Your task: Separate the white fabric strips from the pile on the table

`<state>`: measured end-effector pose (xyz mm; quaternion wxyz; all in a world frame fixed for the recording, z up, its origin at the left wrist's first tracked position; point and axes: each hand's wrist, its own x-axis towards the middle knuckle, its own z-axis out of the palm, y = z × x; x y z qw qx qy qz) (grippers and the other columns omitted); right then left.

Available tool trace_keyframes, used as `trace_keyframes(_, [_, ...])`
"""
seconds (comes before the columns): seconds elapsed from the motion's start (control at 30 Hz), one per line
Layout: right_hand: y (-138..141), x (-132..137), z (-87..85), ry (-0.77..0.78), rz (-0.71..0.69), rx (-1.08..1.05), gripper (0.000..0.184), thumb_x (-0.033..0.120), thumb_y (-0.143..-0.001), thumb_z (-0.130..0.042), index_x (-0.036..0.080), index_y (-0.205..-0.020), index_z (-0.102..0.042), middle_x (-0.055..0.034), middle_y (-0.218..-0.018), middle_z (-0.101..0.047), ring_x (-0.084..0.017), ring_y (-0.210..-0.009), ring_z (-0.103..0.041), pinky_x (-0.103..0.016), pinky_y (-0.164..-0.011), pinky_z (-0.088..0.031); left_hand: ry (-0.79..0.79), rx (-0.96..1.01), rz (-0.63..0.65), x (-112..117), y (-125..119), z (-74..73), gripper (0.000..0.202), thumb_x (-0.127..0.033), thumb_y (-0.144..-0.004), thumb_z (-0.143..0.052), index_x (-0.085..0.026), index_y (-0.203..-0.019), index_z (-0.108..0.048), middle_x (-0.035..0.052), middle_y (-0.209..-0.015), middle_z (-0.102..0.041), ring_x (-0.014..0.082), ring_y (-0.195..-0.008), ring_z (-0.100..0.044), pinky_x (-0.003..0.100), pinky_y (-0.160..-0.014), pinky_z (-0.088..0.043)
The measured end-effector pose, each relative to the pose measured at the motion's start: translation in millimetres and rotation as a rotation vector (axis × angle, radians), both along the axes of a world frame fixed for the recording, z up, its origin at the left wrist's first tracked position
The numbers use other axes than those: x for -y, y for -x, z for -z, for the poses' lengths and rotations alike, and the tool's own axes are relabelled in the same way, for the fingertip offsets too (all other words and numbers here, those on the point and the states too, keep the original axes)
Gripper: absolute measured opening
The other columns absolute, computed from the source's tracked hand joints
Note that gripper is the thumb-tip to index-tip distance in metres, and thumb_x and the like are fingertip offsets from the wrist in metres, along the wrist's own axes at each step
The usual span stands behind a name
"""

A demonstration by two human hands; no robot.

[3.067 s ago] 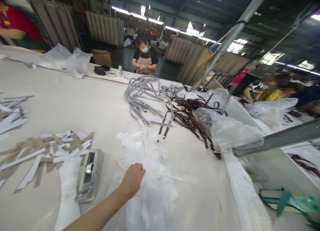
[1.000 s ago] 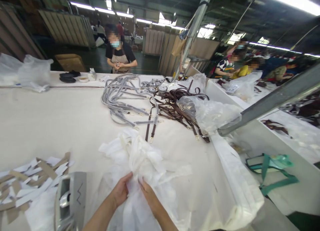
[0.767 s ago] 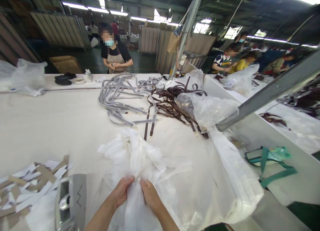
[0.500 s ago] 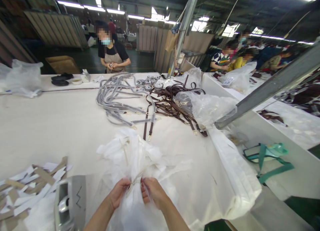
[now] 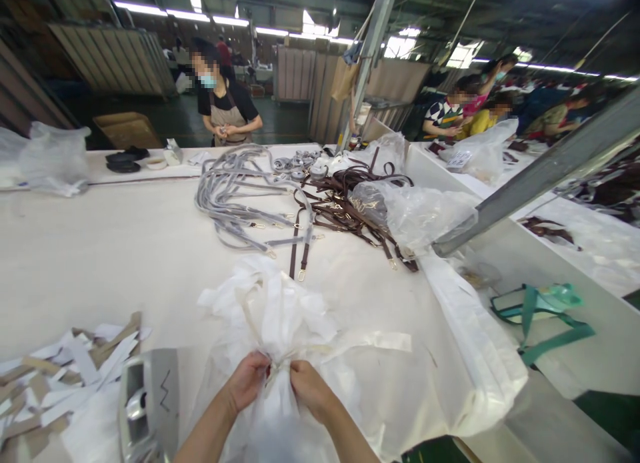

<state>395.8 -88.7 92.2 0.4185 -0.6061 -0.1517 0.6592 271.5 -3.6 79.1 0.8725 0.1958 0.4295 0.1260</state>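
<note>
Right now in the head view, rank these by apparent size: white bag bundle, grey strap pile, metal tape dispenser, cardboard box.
1. white bag bundle, though nearest the camera.
2. grey strap pile.
3. metal tape dispenser, partly cut off by the frame.
4. cardboard box, far off, so its true size is unsure.

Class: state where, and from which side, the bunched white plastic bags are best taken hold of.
Take the cinched neck, coming from the person's near side. The bunched white plastic bags fan out loose beyond it, so only that narrow waist gathers every layer. The left hand and right hand pinch it there.
</note>
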Motion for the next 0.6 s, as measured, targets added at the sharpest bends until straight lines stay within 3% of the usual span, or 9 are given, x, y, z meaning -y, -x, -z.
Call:
trace_keyframes(0.17, [-17, 16, -22.8, -0.093, 0.073, -0.048, 0.033, 0.041, -0.076, -0.056, 0.021, -0.102, -0.062, 0.0002, -0.075, -0.066, -0.015, -0.068, -0.060, -0.029, -0.069, -0.046, -0.122, 0.073, 0.056, 2, -3, -10.9, 0.010, -0.010, -0.051, -0.064, -0.012, -0.061, -0.066, 0.0023, -0.057, -0.064, 0.0148, -0.054, -0.057, 0.025, -0.059, -0.045])
trace_keyframes(0.3, [-18, 11, -22.6, -0.188, 0.188, 0.065, 0.036, 0.049, -0.069, -0.069, 0.019, -0.088, -0.065, -0.0027, -0.078, -0.067, -0.020, -0.076, -0.060, -0.034, -0.076, -0.046, -0.209, 0.073, 0.121, 5, -9, -21.9, 0.026, -0.002, -0.048, -0.059, -0.012, -0.070, -0.069, 0.0014, -0.063, -0.065, 0.0137, -0.058, -0.056, 0.023, -0.058, -0.041])
trace_keyframes(0.4, [-21, 3, -15.4, -0.246, 0.257, 0.121, 0.035, 0.045, -0.059, -0.077, 0.017, -0.079, -0.067, -0.0041, -0.080, -0.069, -0.025, -0.086, -0.060, -0.036, -0.083, -0.044, -0.263, 0.055, 0.151, 4, -11, -25.4, 0.026, -0.007, -0.051, -0.065, -0.012, -0.077, -0.069, 0.0023, -0.068, -0.067, 0.0178, -0.067, -0.059, 0.027, -0.068, -0.044])
trace_keyframes(0.5, [-27, 2, -12.7, -0.293, 0.284, 0.070, 0.041, 0.047, -0.059, -0.077, 0.017, -0.085, -0.068, -0.0047, -0.080, -0.070, -0.028, -0.086, -0.062, -0.039, -0.083, -0.045, -0.328, -0.006, 0.142, 2, -10, -20.6, 0.026, -0.018, -0.054, -0.073, -0.014, -0.079, -0.066, 0.0032, -0.070, -0.066, 0.0214, -0.071, -0.060, 0.032, -0.073, -0.044])
trace_keyframes(0.6, [-29, 5, -13.3, -0.313, 0.300, -0.016, 0.044, 0.054, -0.062, -0.073, 0.018, -0.089, -0.067, -0.0044, -0.078, -0.070, -0.027, -0.083, -0.064, -0.039, -0.078, -0.048, -0.439, -0.120, 0.076, 4, -11, -6.5, 0.031, -0.024, -0.053, -0.076, -0.018, -0.079, -0.060, -0.0022, -0.063, -0.061, 0.0181, -0.063, -0.056, 0.029, -0.067, -0.042])
